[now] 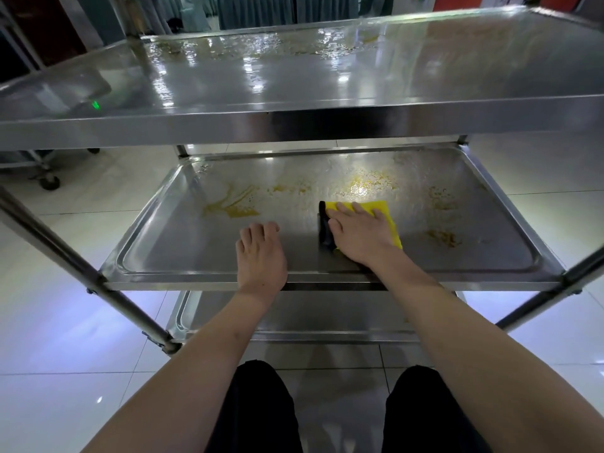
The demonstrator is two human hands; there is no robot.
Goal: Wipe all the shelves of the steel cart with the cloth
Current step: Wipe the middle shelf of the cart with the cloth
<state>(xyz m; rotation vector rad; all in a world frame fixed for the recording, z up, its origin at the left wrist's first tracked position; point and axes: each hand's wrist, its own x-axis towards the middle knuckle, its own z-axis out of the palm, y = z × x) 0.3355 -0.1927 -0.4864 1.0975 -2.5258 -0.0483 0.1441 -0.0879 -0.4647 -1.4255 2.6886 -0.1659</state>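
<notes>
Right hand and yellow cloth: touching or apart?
Touching. The head view shows the right hand lying flat on the yellow cloth, fingers spread over it.

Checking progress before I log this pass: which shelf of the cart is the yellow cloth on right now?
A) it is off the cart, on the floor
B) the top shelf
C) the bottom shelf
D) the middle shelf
D: the right hand presses the yellow cloth flat on the middle shelf, below the top shelf, with the bottom shelf underneath.
</notes>
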